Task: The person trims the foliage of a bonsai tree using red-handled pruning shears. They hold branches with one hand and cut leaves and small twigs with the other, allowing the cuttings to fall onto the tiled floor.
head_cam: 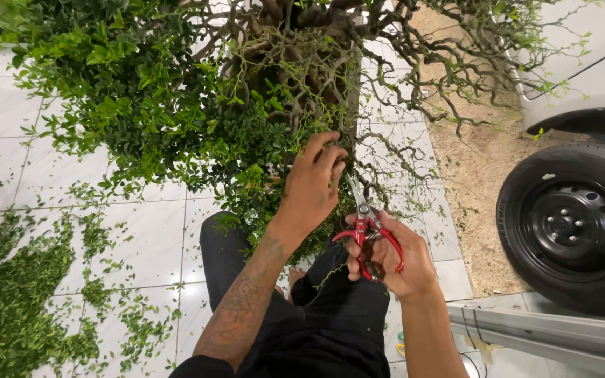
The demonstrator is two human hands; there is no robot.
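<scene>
Right hand (393, 255) gripping red shears (365, 227), blades pointing up-left into shrub (176, 105)

Even bright light, soft shadows, edges slightly bowed

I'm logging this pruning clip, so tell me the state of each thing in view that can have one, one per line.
Left hand: reaching into the foliage, fingers curled on a twig.
Right hand: gripping the shears' handles.
Red-handled shears: blades up toward the branches; open or shut unclear.
Small tree: leafy on the left, mostly bare twigs on the right.
Clippings: scattered on the tiles.
Car wheel: resting on the ground.
</scene>
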